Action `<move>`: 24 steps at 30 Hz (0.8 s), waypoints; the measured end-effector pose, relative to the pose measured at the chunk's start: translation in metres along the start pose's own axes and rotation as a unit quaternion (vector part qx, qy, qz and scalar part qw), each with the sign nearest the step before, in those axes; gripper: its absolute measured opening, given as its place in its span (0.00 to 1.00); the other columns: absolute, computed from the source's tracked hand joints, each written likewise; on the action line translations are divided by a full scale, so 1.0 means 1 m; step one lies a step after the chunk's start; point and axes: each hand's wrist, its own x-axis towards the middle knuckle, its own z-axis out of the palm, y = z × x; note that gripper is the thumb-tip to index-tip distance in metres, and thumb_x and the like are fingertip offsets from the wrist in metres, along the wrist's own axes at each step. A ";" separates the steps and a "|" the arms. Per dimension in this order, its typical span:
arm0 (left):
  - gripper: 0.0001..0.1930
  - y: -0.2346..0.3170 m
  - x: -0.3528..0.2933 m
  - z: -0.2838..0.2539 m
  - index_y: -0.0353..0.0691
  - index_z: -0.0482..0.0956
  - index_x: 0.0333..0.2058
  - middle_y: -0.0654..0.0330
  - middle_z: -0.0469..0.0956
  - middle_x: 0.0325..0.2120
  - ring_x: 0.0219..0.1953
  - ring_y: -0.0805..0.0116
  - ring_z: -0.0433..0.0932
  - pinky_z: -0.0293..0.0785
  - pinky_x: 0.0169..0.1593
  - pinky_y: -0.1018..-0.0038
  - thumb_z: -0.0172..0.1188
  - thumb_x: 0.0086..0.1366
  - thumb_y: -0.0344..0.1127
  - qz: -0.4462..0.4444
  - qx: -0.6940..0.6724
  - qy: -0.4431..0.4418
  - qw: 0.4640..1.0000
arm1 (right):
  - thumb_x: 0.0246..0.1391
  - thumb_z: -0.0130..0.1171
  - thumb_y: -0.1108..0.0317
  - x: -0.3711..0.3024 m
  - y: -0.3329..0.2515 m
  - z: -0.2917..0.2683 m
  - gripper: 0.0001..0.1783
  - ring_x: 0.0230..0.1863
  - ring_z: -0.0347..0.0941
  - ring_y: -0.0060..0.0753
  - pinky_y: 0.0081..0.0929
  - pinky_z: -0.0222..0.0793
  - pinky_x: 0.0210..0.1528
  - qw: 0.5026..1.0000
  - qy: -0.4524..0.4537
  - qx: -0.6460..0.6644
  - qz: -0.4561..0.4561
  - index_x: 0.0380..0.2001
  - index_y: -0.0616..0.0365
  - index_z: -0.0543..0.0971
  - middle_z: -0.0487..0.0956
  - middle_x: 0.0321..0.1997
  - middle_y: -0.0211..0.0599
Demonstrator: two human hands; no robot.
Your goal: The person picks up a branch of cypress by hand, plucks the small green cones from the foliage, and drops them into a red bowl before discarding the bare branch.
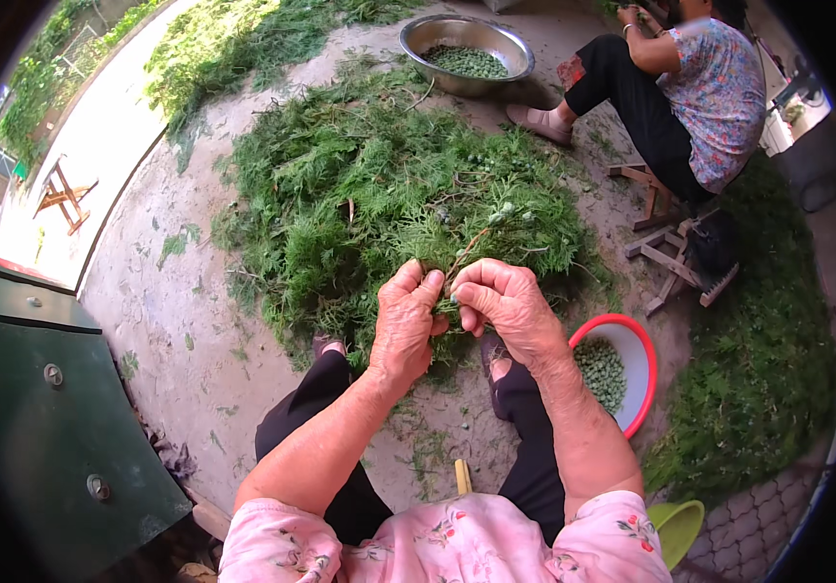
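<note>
My left hand (405, 319) is closed on an evergreen sprig (467, 255), thumb against the bent fingers. Close beside it, my right hand (513, 303) pinches at the same sprig; a small pale green bit shows by its thumb tip. The sprig's brown stem leans up and away between both hands. Just beyond lies a broad heap of cut evergreen branches (340, 185), with round green cones (502, 214) on some of them. Beside my right forearm stands a white basin with a red rim (647, 374), partly filled with small green cones (601, 372).
A metal basin (525, 68) holding green cones stands beyond the heap. At far right another person (710, 97) sits beside wooden stools (666, 257). More cut greenery (748, 389) covers the ground at right. A dark green metal panel (49, 418) stands at left; a yellow-green bowl (679, 530) is at lower right.
</note>
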 end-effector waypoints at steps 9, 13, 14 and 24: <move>0.05 0.003 0.001 -0.004 0.46 0.68 0.29 0.70 0.69 0.23 0.19 0.84 0.62 0.54 0.15 0.84 0.55 0.62 0.35 0.027 -0.048 0.018 0.998 | 0.55 0.53 0.70 -0.004 -0.002 -0.024 0.07 0.25 0.72 0.23 0.17 0.67 0.24 0.948 0.069 0.308 -0.039 0.35 0.61 0.71 0.75 0.30 0.35; 0.09 0.003 0.000 -0.001 0.47 0.69 0.24 0.74 0.68 0.18 0.15 0.87 0.60 0.49 0.14 0.87 0.62 0.56 0.36 0.026 -0.025 0.033 0.999 | 0.56 0.50 0.74 -0.002 0.012 -0.034 0.05 0.20 0.67 0.19 0.15 0.57 0.16 0.941 0.172 0.292 0.009 0.36 0.61 0.72 0.73 0.27 0.33; 0.09 0.004 0.000 0.000 0.47 0.69 0.24 0.74 0.68 0.18 0.15 0.87 0.60 0.49 0.14 0.87 0.62 0.56 0.36 0.026 -0.024 0.032 0.999 | 0.55 0.49 0.76 0.001 0.013 -0.032 0.07 0.19 0.68 0.19 0.15 0.57 0.15 0.938 0.210 0.274 0.025 0.38 0.62 0.72 0.73 0.27 0.33; 0.05 0.011 -0.005 -0.002 0.42 0.73 0.25 0.70 0.71 0.18 0.13 0.82 0.62 0.51 0.12 0.84 0.59 0.54 0.33 -0.056 -0.025 -0.066 0.996 | 0.49 0.59 0.67 0.003 0.030 -0.029 0.17 0.26 0.69 0.19 0.19 0.59 0.21 0.955 0.051 0.291 0.014 0.43 0.56 0.73 0.77 0.34 0.27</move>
